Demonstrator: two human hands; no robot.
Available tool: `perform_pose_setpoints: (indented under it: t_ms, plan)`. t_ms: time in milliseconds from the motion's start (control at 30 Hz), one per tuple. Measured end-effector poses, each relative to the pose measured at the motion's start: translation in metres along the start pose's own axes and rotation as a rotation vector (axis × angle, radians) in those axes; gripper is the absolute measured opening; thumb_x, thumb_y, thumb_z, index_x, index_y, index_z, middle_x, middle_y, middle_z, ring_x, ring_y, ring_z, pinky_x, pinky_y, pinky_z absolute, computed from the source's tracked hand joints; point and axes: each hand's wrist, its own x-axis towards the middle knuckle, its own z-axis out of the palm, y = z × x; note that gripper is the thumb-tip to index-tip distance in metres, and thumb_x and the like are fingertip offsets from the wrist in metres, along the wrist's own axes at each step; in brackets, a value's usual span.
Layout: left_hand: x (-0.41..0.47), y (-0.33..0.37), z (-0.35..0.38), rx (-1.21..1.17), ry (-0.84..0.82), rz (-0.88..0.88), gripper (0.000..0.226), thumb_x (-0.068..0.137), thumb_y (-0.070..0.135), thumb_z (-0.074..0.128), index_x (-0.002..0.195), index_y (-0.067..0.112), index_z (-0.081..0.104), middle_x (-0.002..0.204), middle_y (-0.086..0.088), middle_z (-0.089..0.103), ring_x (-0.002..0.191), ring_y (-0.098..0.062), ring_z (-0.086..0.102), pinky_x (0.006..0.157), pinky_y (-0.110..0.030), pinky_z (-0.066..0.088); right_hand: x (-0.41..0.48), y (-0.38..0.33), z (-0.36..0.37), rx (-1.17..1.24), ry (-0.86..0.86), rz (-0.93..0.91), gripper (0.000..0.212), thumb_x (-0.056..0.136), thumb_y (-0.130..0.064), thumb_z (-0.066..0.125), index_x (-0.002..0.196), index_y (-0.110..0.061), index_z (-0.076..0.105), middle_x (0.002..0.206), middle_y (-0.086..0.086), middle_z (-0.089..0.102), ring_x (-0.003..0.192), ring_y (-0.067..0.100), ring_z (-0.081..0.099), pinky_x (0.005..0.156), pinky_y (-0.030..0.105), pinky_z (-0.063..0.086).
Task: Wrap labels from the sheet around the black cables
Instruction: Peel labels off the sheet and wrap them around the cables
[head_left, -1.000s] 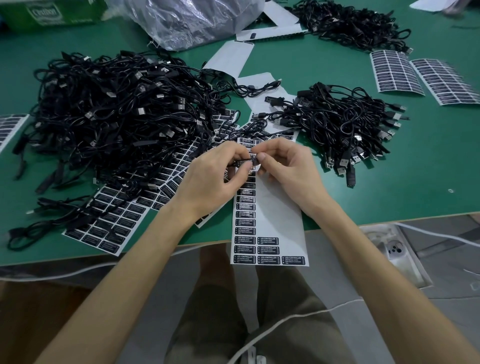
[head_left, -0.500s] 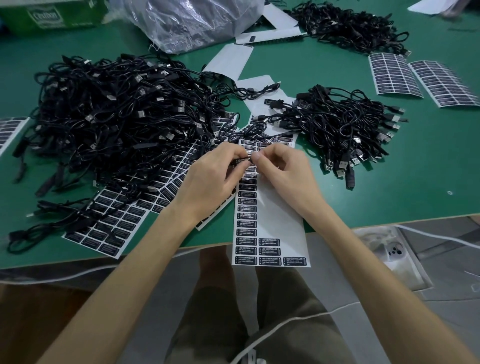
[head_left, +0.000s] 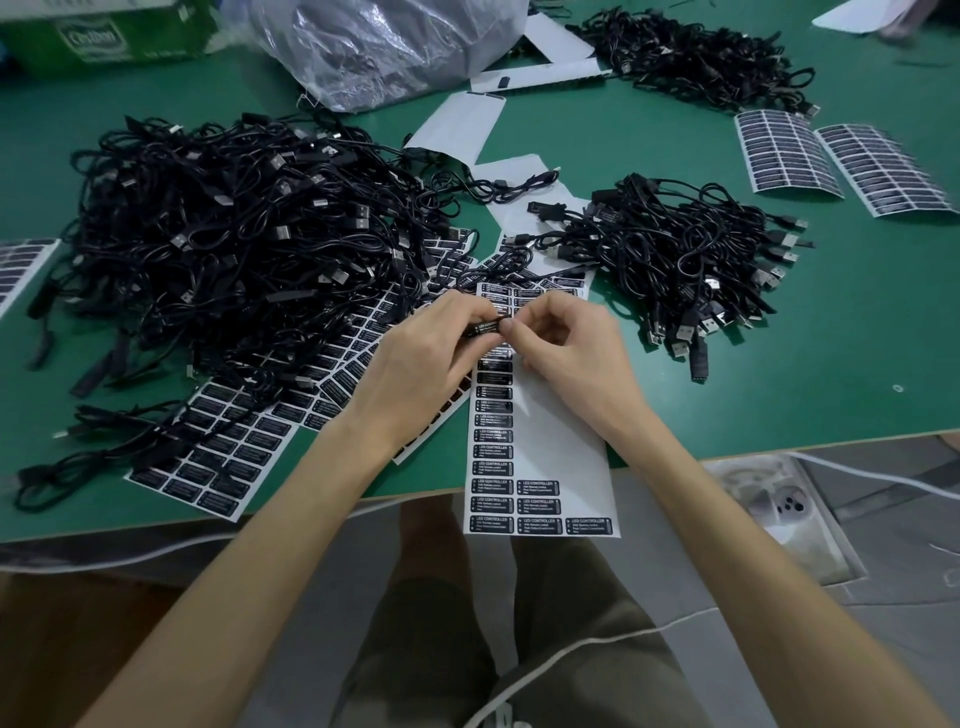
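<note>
Pinching label (head_left: 485, 328) with left hand (head_left: 431, 364) and right hand (head_left: 566, 348), both curled, over sheet (head_left: 550, 441) at six o'clock; hard to tell any cable inside.

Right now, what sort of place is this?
Likely a small assembly or packing workshop: green table, heaps of black cables, printed label sheets, left hand and right hand pinching a label.

The person wears creased olive-grey shorts (head_left: 415, 649), the left hand (head_left: 426, 374), the right hand (head_left: 571, 358) and both forearms (head_left: 291, 519) are bare, and a thin white cord (head_left: 560, 650) crosses the right leg (head_left: 613, 691).
</note>
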Motion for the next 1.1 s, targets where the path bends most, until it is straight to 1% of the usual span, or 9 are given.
perform_pose_setpoints:
  t_ms: [233, 333, 467, 633, 767, 833, 900, 1000, 1100]
  plan:
    - [-0.0007, -0.0027, 0.0018, -0.028, -0.021, -0.014, 0.023, 0.102, 0.021, 0.064, 0.122, 0.009, 0.062, 0.112, -0.001, 0.065, 0.098, -0.016, 0.065, 0.081, -0.042, 0.058, -0.0024, -0.0034, -0.0023, 0.003, -0.031, -0.038, 0.011, 0.093, -0.017, 0.073, 0.084, -0.014, 0.068, 0.072, -0.003, 0.066, 0.065, 0.006, 0.054, 0.062, 0.022, 0.043]
    - [-0.0006, -0.0034, 0.0025, -0.045, -0.045, -0.021, 0.023, 0.102, 0.024, 0.062, 0.121, 0.009, 0.063, 0.112, 0.0, 0.065, 0.098, -0.017, 0.065, 0.082, -0.043, 0.058, -0.0036, -0.0054, -0.0026, -0.016, -0.041, -0.059, 0.01, 0.092, -0.016, 0.072, 0.083, -0.014, 0.067, 0.068, -0.002, 0.065, 0.06, 0.003, 0.051, 0.058, 0.018, 0.041]
    - [-0.0009, -0.0021, 0.0015, -0.025, -0.049, -0.019, 0.026, 0.102, 0.03, 0.058, 0.117, 0.01, 0.065, 0.107, -0.001, 0.065, 0.094, -0.02, 0.066, 0.081, -0.045, 0.057, -0.0049, -0.0066, -0.0021, -0.028, -0.04, -0.091, 0.01, 0.09, -0.015, 0.072, 0.082, -0.017, 0.066, 0.071, 0.0, 0.068, 0.061, 0.006, 0.057, 0.059, 0.02, 0.045]
    - [-0.0009, -0.0016, 0.0002, 0.019, 0.002, 0.001, 0.02, 0.102, 0.023, 0.065, 0.115, 0.008, 0.067, 0.104, -0.002, 0.066, 0.088, -0.021, 0.066, 0.076, -0.047, 0.057, -0.0039, -0.005, -0.0022, -0.011, -0.024, -0.078, 0.013, 0.092, -0.021, 0.072, 0.082, -0.021, 0.065, 0.068, -0.008, 0.066, 0.061, 0.008, 0.057, 0.059, 0.024, 0.044]
    - [0.0008, -0.0016, -0.0003, 0.016, 0.059, -0.018, 0.025, 0.101, 0.025, 0.067, 0.115, 0.005, 0.068, 0.104, -0.004, 0.068, 0.086, -0.021, 0.067, 0.076, -0.045, 0.059, -0.0027, -0.0049, -0.0018, 0.06, 0.04, -0.031, 0.019, 0.093, -0.032, 0.077, 0.084, -0.02, 0.065, 0.074, -0.003, 0.069, 0.071, 0.028, 0.065, 0.063, 0.042, 0.051]
    - [0.0009, -0.0018, -0.0002, 0.02, 0.061, -0.027, 0.024, 0.101, 0.025, 0.066, 0.115, 0.006, 0.067, 0.104, -0.004, 0.068, 0.087, -0.022, 0.068, 0.076, -0.046, 0.058, -0.0024, -0.0057, -0.0011, 0.075, 0.04, -0.031, 0.019, 0.092, -0.036, 0.077, 0.086, -0.021, 0.066, 0.075, -0.004, 0.069, 0.073, 0.031, 0.066, 0.064, 0.045, 0.052]
    - [0.0003, -0.0013, 0.0002, 0.023, 0.051, -0.017, 0.023, 0.101, 0.026, 0.065, 0.114, 0.007, 0.067, 0.103, -0.003, 0.068, 0.087, -0.022, 0.068, 0.076, -0.046, 0.058, -0.0019, -0.0054, -0.0002, 0.07, 0.019, -0.029, 0.017, 0.092, -0.036, 0.077, 0.09, -0.022, 0.068, 0.076, -0.004, 0.071, 0.073, 0.028, 0.067, 0.065, 0.044, 0.053]
    - [0.0, -0.0011, 0.0006, 0.027, 0.02, 0.019, 0.02, 0.101, 0.023, 0.067, 0.113, 0.008, 0.068, 0.101, -0.002, 0.067, 0.084, -0.022, 0.067, 0.075, -0.046, 0.058, -0.0006, -0.0025, 0.0, 0.005, 0.006, -0.037, 0.013, 0.093, -0.033, 0.075, 0.087, -0.023, 0.07, 0.074, -0.007, 0.071, 0.07, 0.015, 0.064, 0.064, 0.032, 0.051]
    - [0.0009, -0.0033, 0.0006, 0.005, -0.005, 0.025, 0.02, 0.1, 0.021, 0.069, 0.115, 0.009, 0.068, 0.104, 0.0, 0.067, 0.087, -0.02, 0.066, 0.078, -0.045, 0.058, 0.0004, -0.0014, 0.0, -0.063, 0.007, -0.042, 0.012, 0.095, -0.027, 0.073, 0.084, -0.023, 0.07, 0.072, -0.008, 0.069, 0.068, 0.008, 0.061, 0.064, 0.026, 0.049]
